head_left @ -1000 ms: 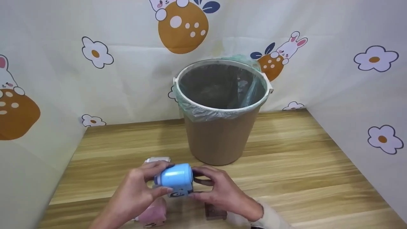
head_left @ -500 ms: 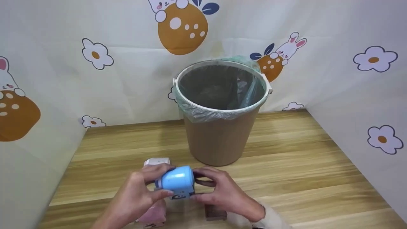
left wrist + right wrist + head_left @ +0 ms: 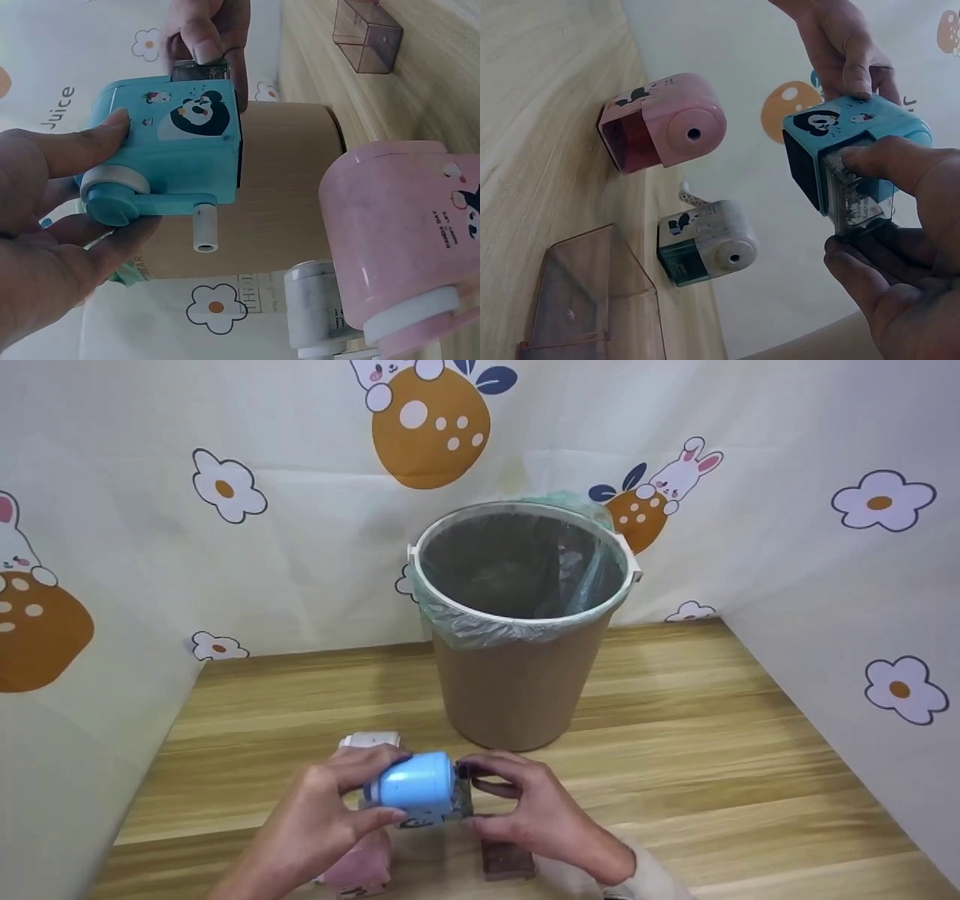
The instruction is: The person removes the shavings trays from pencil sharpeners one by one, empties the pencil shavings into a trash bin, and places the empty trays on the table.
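Observation:
My left hand [image 3: 319, 814] holds a light-blue crank pencil sharpener [image 3: 412, 780] above the table, lying on its side with its panda print towards me. In the left wrist view, its crank [image 3: 165, 204] sticks out near the thumb. My right hand [image 3: 544, 817] pinches the clear shavings drawer [image 3: 855, 202], which is pulled partly out of the sharpener's front opening. Grey shavings show inside the drawer. Below my hands stand a pink sharpener [image 3: 686, 120] with an open drawer slot and a whitish sharpener [image 3: 724, 240] whose dark green drawer is in place.
A tall brown bin [image 3: 517, 682] with a thin green bag over its rim stands just beyond my hands. A loose translucent brownish drawer [image 3: 508, 861] lies on the wood-grain table [image 3: 712, 750] below my right hand. Printed cloth walls [image 3: 315, 547] close in three sides.
The clear drawer has slid partly out of the blue sharpener as my right hand drew slightly to the right. My left hand and the sharpener stay almost where they were.

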Demonstrator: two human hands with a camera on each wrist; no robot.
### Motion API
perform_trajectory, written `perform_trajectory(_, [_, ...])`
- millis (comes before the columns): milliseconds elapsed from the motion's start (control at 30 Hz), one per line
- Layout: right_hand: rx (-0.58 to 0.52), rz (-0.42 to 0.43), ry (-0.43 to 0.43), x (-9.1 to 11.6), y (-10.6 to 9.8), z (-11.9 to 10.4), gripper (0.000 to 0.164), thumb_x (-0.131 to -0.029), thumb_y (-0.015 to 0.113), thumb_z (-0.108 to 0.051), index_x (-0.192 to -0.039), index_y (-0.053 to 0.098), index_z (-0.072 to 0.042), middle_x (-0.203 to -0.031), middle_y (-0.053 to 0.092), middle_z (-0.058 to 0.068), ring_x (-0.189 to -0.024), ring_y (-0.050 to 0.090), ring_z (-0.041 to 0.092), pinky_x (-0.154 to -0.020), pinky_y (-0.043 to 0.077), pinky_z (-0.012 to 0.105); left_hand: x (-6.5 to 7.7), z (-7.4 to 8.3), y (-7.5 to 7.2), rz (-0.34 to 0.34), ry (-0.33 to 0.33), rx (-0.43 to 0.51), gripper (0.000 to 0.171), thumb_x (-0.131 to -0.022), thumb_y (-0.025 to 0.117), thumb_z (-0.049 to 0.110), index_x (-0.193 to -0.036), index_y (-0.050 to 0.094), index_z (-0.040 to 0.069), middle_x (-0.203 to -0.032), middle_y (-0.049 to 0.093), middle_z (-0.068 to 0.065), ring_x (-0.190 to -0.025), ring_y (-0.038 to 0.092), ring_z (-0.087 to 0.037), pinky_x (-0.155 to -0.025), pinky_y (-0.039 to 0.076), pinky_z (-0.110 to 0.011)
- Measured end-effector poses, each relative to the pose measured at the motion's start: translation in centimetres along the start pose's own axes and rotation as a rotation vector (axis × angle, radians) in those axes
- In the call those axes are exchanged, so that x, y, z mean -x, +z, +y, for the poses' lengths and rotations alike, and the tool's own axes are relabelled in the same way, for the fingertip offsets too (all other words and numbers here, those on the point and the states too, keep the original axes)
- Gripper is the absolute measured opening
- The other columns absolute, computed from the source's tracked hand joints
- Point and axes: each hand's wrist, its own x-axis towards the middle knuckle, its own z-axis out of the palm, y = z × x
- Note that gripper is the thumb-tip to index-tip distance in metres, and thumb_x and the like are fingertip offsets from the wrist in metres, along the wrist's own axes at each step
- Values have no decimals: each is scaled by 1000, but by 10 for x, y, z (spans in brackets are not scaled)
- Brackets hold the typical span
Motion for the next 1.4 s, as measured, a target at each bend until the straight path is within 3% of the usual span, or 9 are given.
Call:
perform_trajectory(233, [-50, 56, 4, 5, -14, 8, 55, -77, 73, 10, -130, 60, 6, -128, 60, 26, -124, 61, 33, -102, 53, 29, 4, -3, -7, 20, -108, 107, 55, -72, 88, 12, -124, 70, 8, -129, 69, -12, -122, 63, -33, -95, 58, -38])
perform_trajectory(433, [-51, 55, -3, 10, -20, 10, 56, -79, 75, 6, -131, 57, 8, -130, 58, 28, -126, 60, 31, -103, 52, 30, 3, -3, -6, 14, -132, 110, 55, -72, 88, 13, -124, 70, 9, -129, 69, -11, -123, 63, -33, -95, 58, -37])
perform_trajectory(667, [-50, 70, 21, 11, -22, 10, 58, -79, 76, 3, -133, 56, 9, -133, 55, 28, -130, 54, 42, -103, 52, 30, 4, -2, -6, 29, -139, 113, 56, -72, 88, 11, -125, 70, 10, -129, 69, -8, -121, 65, -29, -94, 58, -36])
perform_trajectory(900, [-48, 87, 49, 13, -23, 11, 58, -77, 78, 4, -132, 58, 6, -133, 56, 25, -129, 56, 36, -103, 53, 29, 3, -3, -3, 5, -188, 95, 56, -73, 88, 12, -126, 70, 14, -133, 67, -10, -123, 64, -32, -95, 58, -38])
perform_trajectory(1133, [-36, 104, 19, 15, -22, 8, 56, -81, 77, 1, -131, 55, 10, -131, 56, 27, -128, 53, 45, -104, 53, 31, 6, -7, 0, 23, -146, 94, 56, -72, 88, 13, -125, 70, 14, -132, 68, -10, -125, 61, -35, -97, 56, -40])
perform_trajectory(1400, [9, 150, 35, 18, -25, 4, 57, -79, 76, 4, -131, 56, 10, -131, 57, 23, -128, 56, 38, -101, 54, 29, 8, -9, 3, 24, -202, 128, 56, -74, 87, 11, -127, 69, 17, -132, 68, -5, -127, 60, -32, -101, 54, -40])
